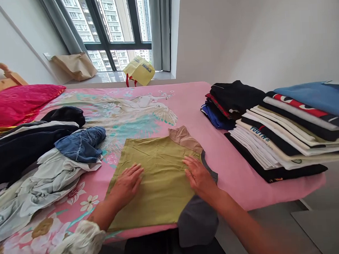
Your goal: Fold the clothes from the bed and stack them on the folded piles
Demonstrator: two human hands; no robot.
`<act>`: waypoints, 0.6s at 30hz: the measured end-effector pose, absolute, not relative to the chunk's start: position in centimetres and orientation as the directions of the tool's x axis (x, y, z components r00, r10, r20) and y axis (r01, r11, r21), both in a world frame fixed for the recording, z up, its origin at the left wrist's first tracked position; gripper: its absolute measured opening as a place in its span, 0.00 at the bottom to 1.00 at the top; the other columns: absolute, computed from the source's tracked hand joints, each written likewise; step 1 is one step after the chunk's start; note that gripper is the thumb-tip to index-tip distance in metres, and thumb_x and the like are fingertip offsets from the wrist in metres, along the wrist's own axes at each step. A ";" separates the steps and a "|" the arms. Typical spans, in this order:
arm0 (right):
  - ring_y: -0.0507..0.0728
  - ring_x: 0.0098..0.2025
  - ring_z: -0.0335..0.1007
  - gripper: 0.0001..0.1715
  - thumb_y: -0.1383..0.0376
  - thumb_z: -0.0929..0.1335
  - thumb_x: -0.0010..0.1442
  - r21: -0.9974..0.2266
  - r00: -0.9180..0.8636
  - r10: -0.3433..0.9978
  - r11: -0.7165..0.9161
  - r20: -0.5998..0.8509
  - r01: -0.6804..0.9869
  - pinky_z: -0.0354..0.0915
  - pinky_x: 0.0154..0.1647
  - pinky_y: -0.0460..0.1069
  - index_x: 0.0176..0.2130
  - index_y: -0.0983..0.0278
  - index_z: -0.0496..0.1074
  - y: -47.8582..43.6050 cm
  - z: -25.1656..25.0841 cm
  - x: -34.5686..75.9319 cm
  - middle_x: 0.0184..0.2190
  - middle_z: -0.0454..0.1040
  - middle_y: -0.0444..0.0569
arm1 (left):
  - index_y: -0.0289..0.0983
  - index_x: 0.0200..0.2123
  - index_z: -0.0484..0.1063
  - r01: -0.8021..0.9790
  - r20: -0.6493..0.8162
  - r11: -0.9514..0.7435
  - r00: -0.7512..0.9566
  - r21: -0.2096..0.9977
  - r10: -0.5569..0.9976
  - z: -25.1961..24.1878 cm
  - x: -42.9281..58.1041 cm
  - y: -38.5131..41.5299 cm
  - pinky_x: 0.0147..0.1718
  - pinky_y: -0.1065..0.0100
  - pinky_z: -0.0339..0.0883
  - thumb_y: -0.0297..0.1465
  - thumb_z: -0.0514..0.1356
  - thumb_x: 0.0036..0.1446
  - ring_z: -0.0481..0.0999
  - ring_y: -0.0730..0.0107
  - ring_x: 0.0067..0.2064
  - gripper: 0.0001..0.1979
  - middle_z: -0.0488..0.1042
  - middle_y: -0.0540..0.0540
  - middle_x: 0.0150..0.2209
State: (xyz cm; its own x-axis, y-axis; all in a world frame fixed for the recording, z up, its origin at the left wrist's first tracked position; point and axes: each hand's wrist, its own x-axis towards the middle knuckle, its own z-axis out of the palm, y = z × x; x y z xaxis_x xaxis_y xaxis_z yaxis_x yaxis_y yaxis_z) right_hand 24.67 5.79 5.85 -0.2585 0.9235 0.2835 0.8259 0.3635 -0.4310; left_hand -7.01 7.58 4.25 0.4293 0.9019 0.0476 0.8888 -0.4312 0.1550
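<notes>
An olive-green garment (156, 161) with a tan sleeve and grey trim lies spread flat on the pink flowered bedsheet (185, 100), near the bed's front edge. My left hand (128, 183) rests flat on its left half, fingers stretched out. My right hand (198, 176) lies flat on its right side, fingers spread, close to the grey trim. Neither hand grips the cloth.
A heap of unfolded clothes (42, 162), with blue denim on top, lies left. Two stacks of folded clothes (282, 129) sit right, near the bed's edge. A magenta pillow (19, 101) is far left; a yellow bag (140, 70) and a tan bag stand by the window.
</notes>
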 end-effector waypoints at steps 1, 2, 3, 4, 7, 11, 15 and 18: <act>0.55 0.64 0.52 0.24 0.63 0.55 0.64 -0.435 -0.359 0.883 0.462 0.301 0.772 0.49 0.65 0.55 0.56 0.63 0.65 7.4 6.1 23.2 0.58 0.65 0.50 | 0.37 0.57 0.64 0.847 0.053 -0.498 0.497 0.185 0.866 4.4 -5.6 9.4 0.62 0.58 0.48 0.38 0.41 0.64 0.54 0.66 0.65 0.25 0.61 0.44 0.62; 0.55 0.64 0.52 0.24 0.63 0.56 0.64 -0.427 -0.462 0.839 0.545 0.289 0.722 0.49 0.65 0.55 0.56 0.62 0.65 9.0 5.9 22.0 0.58 0.66 0.50 | 0.38 0.58 0.63 0.815 0.034 -0.540 0.546 0.211 0.837 4.3 -4.4 11.2 0.62 0.58 0.47 0.38 0.40 0.64 0.53 0.66 0.65 0.25 0.59 0.44 0.63; 0.55 0.64 0.52 0.24 0.62 0.57 0.64 -0.411 -0.549 0.799 0.599 0.245 0.688 0.48 0.65 0.55 0.56 0.61 0.65 10.6 5.4 21.3 0.57 0.66 0.49 | 0.39 0.59 0.62 0.800 0.003 -0.554 0.568 0.231 0.823 4.0 -3.8 12.9 0.63 0.57 0.46 0.39 0.41 0.64 0.52 0.65 0.65 0.25 0.58 0.45 0.64; 0.55 0.64 0.52 0.24 0.60 0.58 0.64 -0.388 -0.596 0.783 0.612 0.176 0.689 0.46 0.66 0.55 0.57 0.61 0.65 12.1 4.5 21.3 0.58 0.65 0.49 | 0.40 0.60 0.59 0.810 -0.033 -0.535 0.558 0.242 0.829 3.4 -3.7 14.4 0.63 0.55 0.44 0.41 0.42 0.64 0.51 0.64 0.66 0.26 0.56 0.45 0.65; 0.59 0.66 0.46 0.30 0.55 0.58 0.64 -0.252 -0.395 0.919 0.378 -0.018 0.891 0.42 0.66 0.58 0.61 0.66 0.59 15.7 1.1 24.3 0.64 0.56 0.53 | 0.39 0.64 0.52 0.943 -0.119 -0.273 0.299 0.191 0.947 1.4 -6.9 17.9 0.63 0.47 0.36 0.48 0.43 0.61 0.46 0.58 0.67 0.32 0.49 0.43 0.67; 0.62 0.65 0.47 0.31 0.56 0.57 0.64 -0.098 -0.048 0.999 0.049 0.004 0.994 0.45 0.63 0.62 0.61 0.69 0.58 18.4 -0.3 28.4 0.64 0.54 0.57 | 0.35 0.64 0.52 0.996 -0.096 0.051 -0.044 0.073 0.994 -0.1 -13.0 20.8 0.61 0.42 0.38 0.47 0.43 0.60 0.49 0.52 0.66 0.33 0.49 0.40 0.67; 0.57 0.56 0.60 0.21 0.66 0.57 0.63 -0.171 -0.237 0.947 0.276 0.218 0.946 0.54 0.59 0.52 0.52 0.62 0.68 20.6 1.9 26.3 0.54 0.68 0.52 | 0.35 0.61 0.58 0.994 0.093 -0.064 0.057 0.083 0.994 0.3 -14.3 23.5 0.60 0.55 0.51 0.38 0.43 0.61 0.58 0.57 0.63 0.27 0.58 0.40 0.64; 0.57 0.51 0.63 0.21 0.71 0.58 0.61 -0.212 -0.240 0.931 0.302 0.274 0.930 0.58 0.54 0.49 0.49 0.61 0.70 23.6 2.9 24.1 0.48 0.71 0.51 | 0.37 0.60 0.60 0.985 0.122 -0.136 0.123 0.109 0.985 0.6 -13.7 25.7 0.60 0.60 0.51 0.34 0.42 0.61 0.58 0.60 0.63 0.25 0.57 0.41 0.64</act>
State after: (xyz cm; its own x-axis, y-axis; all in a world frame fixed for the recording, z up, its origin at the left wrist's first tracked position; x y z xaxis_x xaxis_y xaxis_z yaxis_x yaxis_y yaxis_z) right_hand 24.08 23.62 2.95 -0.2401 0.9314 0.2738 0.9296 0.3018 -0.2117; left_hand -13.70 25.69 0.63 0.1229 0.9848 0.1224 0.9846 -0.1365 0.1091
